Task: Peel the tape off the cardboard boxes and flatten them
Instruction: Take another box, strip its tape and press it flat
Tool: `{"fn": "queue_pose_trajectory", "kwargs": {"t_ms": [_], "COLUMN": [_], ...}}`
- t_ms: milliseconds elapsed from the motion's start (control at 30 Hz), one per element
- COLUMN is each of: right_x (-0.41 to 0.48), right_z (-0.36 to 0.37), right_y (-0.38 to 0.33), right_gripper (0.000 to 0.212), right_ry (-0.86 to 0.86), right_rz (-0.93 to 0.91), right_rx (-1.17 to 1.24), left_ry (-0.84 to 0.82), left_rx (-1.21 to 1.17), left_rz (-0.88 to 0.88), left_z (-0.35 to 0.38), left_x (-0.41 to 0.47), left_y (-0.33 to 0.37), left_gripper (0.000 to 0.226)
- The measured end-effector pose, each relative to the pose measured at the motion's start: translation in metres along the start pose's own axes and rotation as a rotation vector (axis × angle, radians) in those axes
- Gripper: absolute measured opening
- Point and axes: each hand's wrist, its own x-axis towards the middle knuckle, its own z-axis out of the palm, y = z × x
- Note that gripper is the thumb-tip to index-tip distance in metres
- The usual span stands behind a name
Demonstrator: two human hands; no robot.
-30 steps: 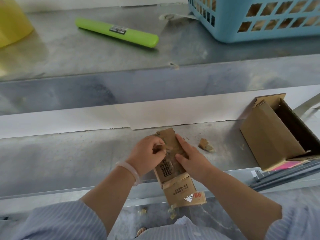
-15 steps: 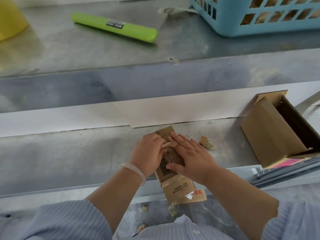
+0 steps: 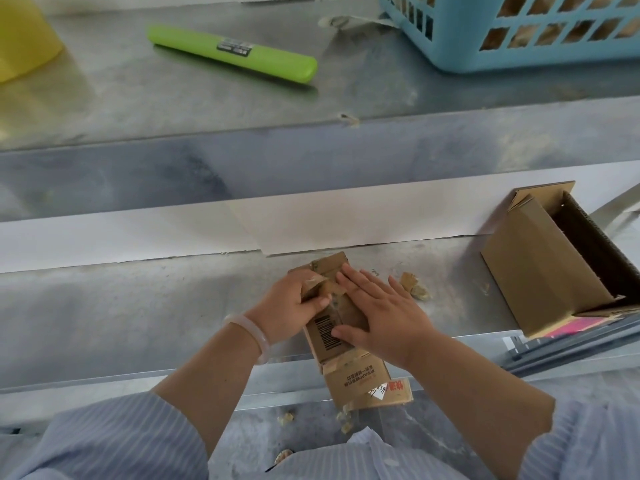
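Note:
A small flattened cardboard box [image 3: 360,379] with a barcode label lies on the metal bench [image 3: 138,306], its near end hanging over the front edge. My left hand [image 3: 291,306] pinches a strip of tape [image 3: 313,283] at the box's far end, fingers curled. My right hand [image 3: 384,313] lies flat on the box with straight fingers, pressing it down. A second, larger cardboard box [image 3: 550,265] stands open on its side at the right of the bench.
A crumpled tape scrap [image 3: 414,287] lies right of my hands. On the upper shelf rest a green tube [image 3: 232,53], a blue basket [image 3: 519,29] and a yellow container [image 3: 20,36]. Grey bars [image 3: 571,344] and a pink sheet lie under the larger box.
My right hand has spread from gripping the box's side to lying flat on top. My left hand has lifted the tape strip a little at the far end.

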Motion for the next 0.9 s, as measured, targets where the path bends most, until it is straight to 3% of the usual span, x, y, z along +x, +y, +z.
{"fn": "queue_pose_trajectory", "kwargs": {"t_ms": [100,233,367,500,733,900], "right_x": [0.000,-0.001,-0.001,-0.001,-0.001,-0.001], "right_z": [0.000,0.000,-0.001,-0.001,0.000,0.000], "right_y": [-0.001,-0.001,-0.002,-0.002,-0.001,-0.002], "right_gripper": [0.088,0.088,0.089,0.086,0.087,0.089], "right_ry": [-0.001,0.003,-0.004,-0.001,-0.007,-0.004], "right_rz": [-0.016,-0.017,-0.020,-0.015,0.007,0.017], "right_rx": [-0.019,-0.006,-0.013,0.000,-0.019,-0.013], "left_ry": [-0.024,-0.014,-0.015,0.015,-0.027,-0.030], "left_rx": [0.208,0.519,0.603,0.725,0.815,0.499], "left_rz": [0.025,0.126,0.087,0.199,0.306,0.244], "left_z": [-0.001,0.003,0.008,0.005,0.008,0.001], "left_x": [0.000,0.000,0.000,-0.001,0.000,-0.003], "left_y": [0.011,0.011,0.014,0.018,0.014,0.002], "left_gripper": [0.010,0.035,0.049,0.021,0.013,0.022]}}
